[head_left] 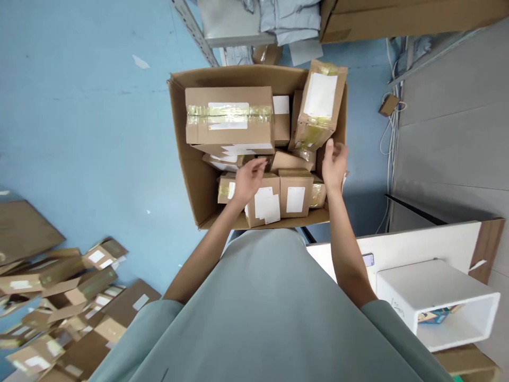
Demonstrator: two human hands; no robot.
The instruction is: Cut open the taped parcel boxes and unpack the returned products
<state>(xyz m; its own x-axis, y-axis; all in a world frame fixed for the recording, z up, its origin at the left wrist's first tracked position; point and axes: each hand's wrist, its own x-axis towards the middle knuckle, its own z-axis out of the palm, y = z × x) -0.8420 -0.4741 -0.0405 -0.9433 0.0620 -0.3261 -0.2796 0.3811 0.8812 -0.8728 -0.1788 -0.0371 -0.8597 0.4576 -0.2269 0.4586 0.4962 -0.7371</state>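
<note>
A large open cardboard carton (186, 159) stands on the blue floor before me, filled with several taped brown parcels bearing white labels. My left hand (248, 180) reaches into its middle, fingers loosely apart, hovering over the small parcels (260, 204) and holding nothing. My right hand (334, 162) is at the carton's right side, fingers spread, just below a tall tilted parcel (318, 103) that leans on the right wall. A big flat parcel (229, 114) lies on top at the far left.
A heap of several small labelled parcels (59, 297) lies on the floor at the lower left. A white table with a white open box (437, 300) stands at the right. Metal shelving (234, 26) and a long carton (397, 18) are beyond the carton. Cables (392, 127) run down the right.
</note>
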